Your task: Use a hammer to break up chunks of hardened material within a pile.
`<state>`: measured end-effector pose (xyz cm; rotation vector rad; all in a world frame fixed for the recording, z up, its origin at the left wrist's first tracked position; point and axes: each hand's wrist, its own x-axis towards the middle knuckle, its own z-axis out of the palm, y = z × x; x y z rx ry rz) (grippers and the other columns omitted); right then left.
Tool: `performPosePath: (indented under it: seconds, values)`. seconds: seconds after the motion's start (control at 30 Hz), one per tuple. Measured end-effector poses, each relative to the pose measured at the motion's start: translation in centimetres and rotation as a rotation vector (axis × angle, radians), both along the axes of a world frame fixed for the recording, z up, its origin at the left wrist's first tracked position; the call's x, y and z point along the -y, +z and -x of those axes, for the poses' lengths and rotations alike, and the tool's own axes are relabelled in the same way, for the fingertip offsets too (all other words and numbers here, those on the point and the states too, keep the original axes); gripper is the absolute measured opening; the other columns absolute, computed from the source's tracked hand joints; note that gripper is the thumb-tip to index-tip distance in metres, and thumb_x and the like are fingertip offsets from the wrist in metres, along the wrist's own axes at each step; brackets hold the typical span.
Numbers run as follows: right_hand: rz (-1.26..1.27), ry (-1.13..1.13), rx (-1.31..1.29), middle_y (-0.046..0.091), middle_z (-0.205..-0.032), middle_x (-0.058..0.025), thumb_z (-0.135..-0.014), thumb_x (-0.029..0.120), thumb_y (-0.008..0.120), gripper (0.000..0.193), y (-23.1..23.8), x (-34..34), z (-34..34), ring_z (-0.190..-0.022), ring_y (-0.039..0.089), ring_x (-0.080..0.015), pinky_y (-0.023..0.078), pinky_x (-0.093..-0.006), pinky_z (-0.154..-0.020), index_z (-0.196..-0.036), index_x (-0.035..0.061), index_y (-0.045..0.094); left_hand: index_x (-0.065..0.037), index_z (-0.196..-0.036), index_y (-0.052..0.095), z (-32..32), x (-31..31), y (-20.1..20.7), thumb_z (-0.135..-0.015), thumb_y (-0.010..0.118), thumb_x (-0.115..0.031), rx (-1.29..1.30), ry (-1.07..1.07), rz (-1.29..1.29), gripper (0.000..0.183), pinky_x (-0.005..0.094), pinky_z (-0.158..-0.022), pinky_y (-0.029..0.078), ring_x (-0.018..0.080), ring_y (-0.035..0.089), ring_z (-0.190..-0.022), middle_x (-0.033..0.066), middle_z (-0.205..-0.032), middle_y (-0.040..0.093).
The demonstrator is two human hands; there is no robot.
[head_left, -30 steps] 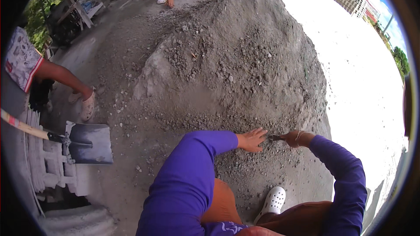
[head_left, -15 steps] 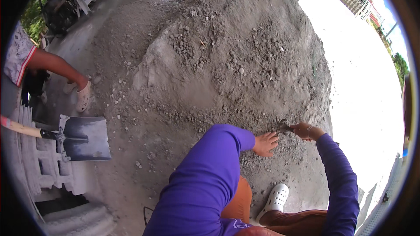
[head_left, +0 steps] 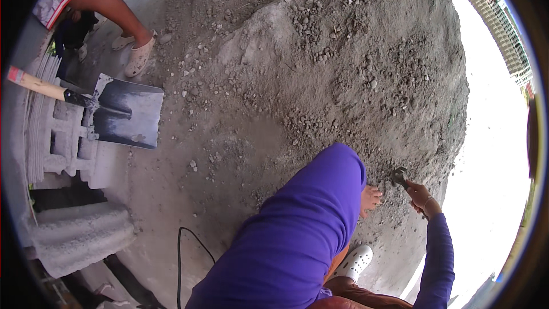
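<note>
Person wearing purple long sleeves

Both arms are showing bright purple sleeves reaching the wrists; the left hand (head_left: 370, 199) and right hand (head_left: 422, 195) are staying bare, a thin bracelet is circling the right wrist, and a white perforated clog (head_left: 354, 262) is covering one foot beside orange-brown trousers.

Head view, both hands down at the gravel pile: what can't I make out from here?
- Left hand: mostly hidden behind the purple sleeve; only the fingers show, so any contact with the gravel pile is unclear.
- Dark tool in the right hand: too small to identify; its handle is covered by the grip.
- Shovel: its handle is cut off at the left rim.
- The other person: only a leg shows.
</note>
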<state>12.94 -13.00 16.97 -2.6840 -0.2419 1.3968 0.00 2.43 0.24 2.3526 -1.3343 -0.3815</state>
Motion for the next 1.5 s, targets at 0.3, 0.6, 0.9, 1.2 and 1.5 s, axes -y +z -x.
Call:
performPosePath:
  seconds: [0.3, 0.6, 0.9, 1.2, 1.5]
  values:
    - [-0.001, 0.02, -0.013, 0.05, -0.053, -0.0023, -0.1, 0.029, 0.045, 0.046, -0.8, -0.4, -0.6, -0.036, 0.047, -0.0113, 0.042, -0.0295, -0.035, -0.146, 0.0268, 0.043, -0.003, -0.132, 0.056, -0.5, 0.4, -2.7, -0.092, 0.044, -0.055, 0.092, -0.066, -0.066, 0.066, 0.0566, -0.118, 0.015, 0.0428, 0.014, -0.145, 0.0201, -0.152, 0.031]
    - [0.094, 0.038, 0.017, 0.052, -0.054, -0.0045, -0.1, 0.028, 0.044, 0.044, 0.4, -1.9, -0.7, -0.037, 0.049, -0.0135, 0.044, -0.0304, -0.035, -0.144, 0.0298, 0.045, -0.009, -0.14, 0.047, -1.3, -0.5, 0.1, -0.093, 0.045, -0.052, 0.082, -0.194, -0.181, 0.063, 0.0581, -0.119, 0.007, 0.0433, 0.004, -0.147, 0.0192, -0.156, 0.022]
    - [0.045, 0.007, -0.007, 0.05, -0.052, -0.0026, -0.1, 0.029, 0.043, 0.045, -0.1, -0.8, -0.1, -0.036, 0.047, -0.0122, 0.042, -0.0298, -0.034, -0.146, 0.0305, 0.043, -0.007, -0.132, 0.056, 1.7, -3.2, -0.4, -0.09, 0.048, -0.052, 0.276, -0.177, -0.009, 0.062, 0.0531, -0.114, 0.027, 0.0397, 0.031, -0.139, 0.0195, -0.147, 0.041]
    - [-0.021, 0.052, 0.006, 0.049, -0.052, -0.0024, -0.1, 0.029, 0.044, 0.045, -0.2, 0.7, -0.8, -0.035, 0.045, -0.0115, 0.038, -0.0296, -0.032, -0.145, 0.0296, 0.044, -0.006, -0.129, 0.058, 2.1, -2.3, 2.7, -0.09, 0.049, -0.052, 0.199, -0.185, -0.218, 0.061, 0.0516, -0.111, 0.031, 0.0387, 0.037, -0.135, 0.0191, -0.143, 0.045]
    - [-0.091, 0.234, -0.006, 0.049, -0.05, -0.0028, -0.101, 0.028, 0.042, 0.045, -1.6, 2.1, -2.6, -0.035, 0.047, -0.0128, 0.041, -0.0304, -0.034, -0.146, 0.0283, 0.043, -0.006, -0.126, 0.061, 1.6, 0.5, 6.4, -0.089, 0.05, -0.053, 0.093, -0.15, -0.454, 0.061, 0.05, -0.108, 0.034, 0.0376, 0.042, -0.131, 0.0188, -0.139, 0.049]
